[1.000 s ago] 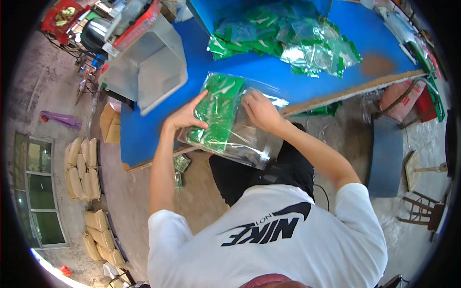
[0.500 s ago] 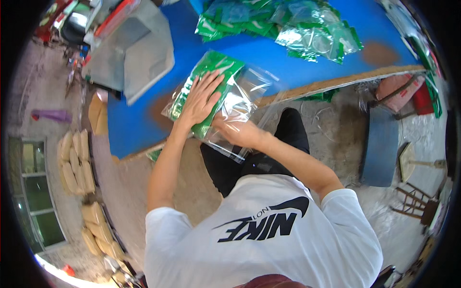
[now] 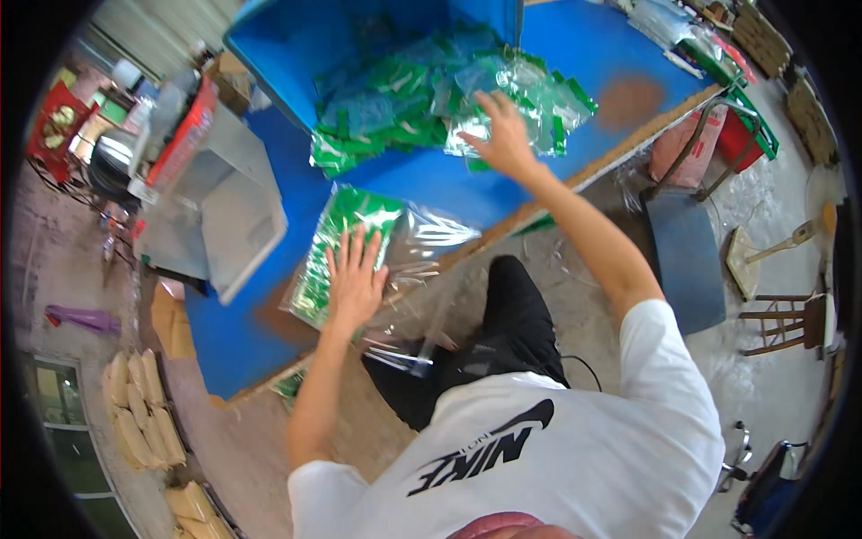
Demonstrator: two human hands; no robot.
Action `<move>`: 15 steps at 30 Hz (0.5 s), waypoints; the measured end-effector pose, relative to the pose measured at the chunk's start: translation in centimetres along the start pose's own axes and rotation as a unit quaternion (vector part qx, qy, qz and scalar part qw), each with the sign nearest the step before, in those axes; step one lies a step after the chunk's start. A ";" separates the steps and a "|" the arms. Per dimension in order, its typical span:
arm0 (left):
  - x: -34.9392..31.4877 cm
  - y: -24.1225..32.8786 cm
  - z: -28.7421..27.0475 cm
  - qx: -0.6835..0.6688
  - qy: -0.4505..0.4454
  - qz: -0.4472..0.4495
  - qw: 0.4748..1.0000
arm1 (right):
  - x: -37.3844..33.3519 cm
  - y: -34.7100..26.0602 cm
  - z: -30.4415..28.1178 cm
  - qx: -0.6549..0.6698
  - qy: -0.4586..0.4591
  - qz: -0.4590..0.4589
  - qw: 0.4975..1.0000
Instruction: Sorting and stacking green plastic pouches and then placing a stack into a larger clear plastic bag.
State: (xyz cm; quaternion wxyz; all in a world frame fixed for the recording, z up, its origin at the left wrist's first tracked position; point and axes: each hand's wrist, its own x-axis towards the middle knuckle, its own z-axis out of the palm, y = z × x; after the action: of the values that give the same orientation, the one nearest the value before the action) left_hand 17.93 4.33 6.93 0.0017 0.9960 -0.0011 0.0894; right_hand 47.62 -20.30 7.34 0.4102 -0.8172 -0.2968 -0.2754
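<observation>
My left hand lies flat, fingers extended, on a large clear plastic bag. Green packaging fills the left part of this bag. The loose transparent end stretches right and hangs over the table edge. Farther off, my right hand is spread at the near side of a heap of green-and-clear plastic packets. Whether its fingertips touch the heap or hover just above it, I cannot tell. Nothing shows in its grip.
The blue tabletop has a rough front edge. A blue bin lies tipped behind the heap, its opening toward me. A grey translucent container stands at the left. To the right are a dark bench and a wooden stool.
My right hand has left the bag's open end and reached out to the heap. The left hand stays on the bag. The view has shifted, bringing the blue bin into sight.
</observation>
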 end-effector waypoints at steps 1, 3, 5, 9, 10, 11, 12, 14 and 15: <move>0.0 0.2 -0.2 -0.022 -0.014 0.001 1.000 | 2.1 3.7 0.3 -0.103 0.041 0.022 0.994; -1.8 -0.2 -0.7 -0.031 -0.034 0.003 0.999 | 4.9 8.0 0.2 -0.189 0.016 0.166 0.968; -4.6 -1.0 -1.7 -0.032 -0.054 -0.008 0.998 | 5.0 9.8 1.0 -0.187 -0.013 0.231 0.955; -9.2 -5.2 -2.9 -0.017 -0.094 -0.028 0.995 | 1.1 7.9 4.2 -0.222 -0.126 0.172 0.951; -10.2 -6.3 -3.4 -0.003 -0.095 -0.026 0.995 | 0.6 6.9 4.3 -0.222 -0.136 0.139 0.955; -10.9 -7.2 -4.1 0.012 -0.098 -0.024 0.995 | -0.1 5.8 4.6 -0.220 -0.142 0.142 0.955; -11.5 -7.7 -4.7 0.017 -0.096 -0.024 0.995 | -0.9 4.7 4.8 -0.205 -0.159 0.076 0.963; -11.9 -9.5 -5.3 0.013 -0.097 -0.025 0.995 | -1.7 2.5 5.1 -0.176 -0.183 -0.028 0.967; -12.1 -10.1 -5.5 0.010 -0.096 -0.026 0.995 | -2.2 1.7 5.4 -0.172 -0.187 -0.030 0.967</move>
State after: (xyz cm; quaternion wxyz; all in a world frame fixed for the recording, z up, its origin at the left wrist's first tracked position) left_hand 5.09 14.46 10.11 -0.0057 0.9996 0.0252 -0.0063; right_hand 48.50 -17.24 2.21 0.1921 -0.9033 -0.3403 -0.1771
